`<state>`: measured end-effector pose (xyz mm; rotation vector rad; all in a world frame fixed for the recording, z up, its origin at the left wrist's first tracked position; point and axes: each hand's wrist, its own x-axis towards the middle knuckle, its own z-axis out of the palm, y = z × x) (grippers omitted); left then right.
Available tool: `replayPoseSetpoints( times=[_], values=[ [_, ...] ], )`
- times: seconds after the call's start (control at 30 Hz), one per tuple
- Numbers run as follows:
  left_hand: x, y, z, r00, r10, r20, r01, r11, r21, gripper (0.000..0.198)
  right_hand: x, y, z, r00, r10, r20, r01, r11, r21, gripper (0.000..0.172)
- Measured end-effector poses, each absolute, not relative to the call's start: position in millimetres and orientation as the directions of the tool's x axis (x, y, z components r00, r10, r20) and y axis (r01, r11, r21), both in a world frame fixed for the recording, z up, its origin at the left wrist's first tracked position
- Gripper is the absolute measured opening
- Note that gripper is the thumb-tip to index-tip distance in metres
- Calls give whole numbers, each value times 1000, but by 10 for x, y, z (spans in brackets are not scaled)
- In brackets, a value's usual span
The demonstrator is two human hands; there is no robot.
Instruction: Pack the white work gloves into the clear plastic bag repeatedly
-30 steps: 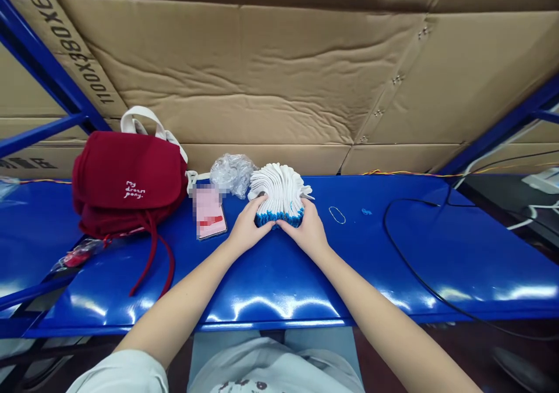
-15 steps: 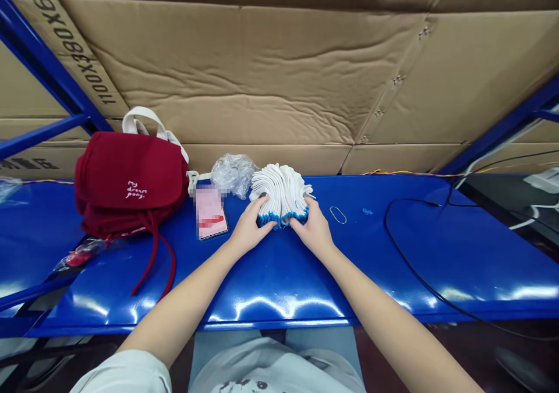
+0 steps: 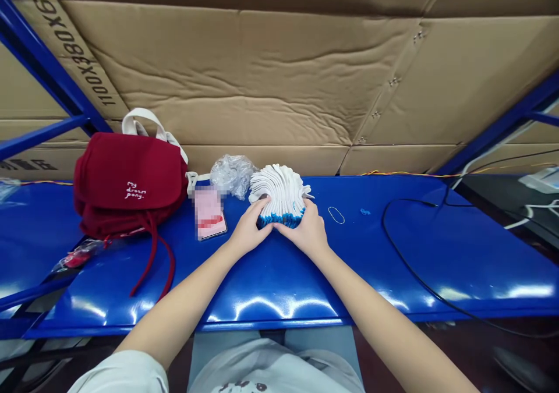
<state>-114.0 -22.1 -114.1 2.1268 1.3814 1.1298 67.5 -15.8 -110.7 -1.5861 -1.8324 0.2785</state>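
Note:
A bundle of white knitted gloves (image 3: 279, 184) with blue cuff edges stands on the blue tabletop, its layers side by side and fanned at the far end. My left hand (image 3: 252, 225) grips its left side, thumb along the near blue edge. On the right side my right hand (image 3: 308, 225) grips the same bundle, and its thumb reaches across the front so that the two thumb tips nearly meet. The fingers behind the gloves are partly hidden. Just right of the bundle lies a thin pale elastic loop (image 3: 336, 215).
Left of the bundle are a crumpled clear plastic bag (image 3: 233, 174), a phone (image 3: 210, 212) with a blurred screen, and a red backpack (image 3: 131, 183). A blue scrap of thread (image 3: 365, 211) and a black cable (image 3: 406, 265) lie to the right. Cardboard (image 3: 240, 78) walls the back.
My right thumb has slid left across the front of the gloves toward my left thumb. The blue edges, split by a gap before, now sit pressed together in a more even row.

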Motion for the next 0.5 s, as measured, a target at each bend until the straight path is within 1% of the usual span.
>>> replayPoseSetpoints(
  times=[0.27, 0.5],
  values=[
    [-1142, -226, -1143, 202, 888, 413, 597, -446, 667, 59, 736, -101, -1139, -58, 929, 367, 770, 275, -576, 77],
    [-1150, -221, -1140, 204, 881, 427, 598, -458, 658, 59, 751, -80, -1126, -33, 937, 347, 766, 246, -593, 66]
  ],
)
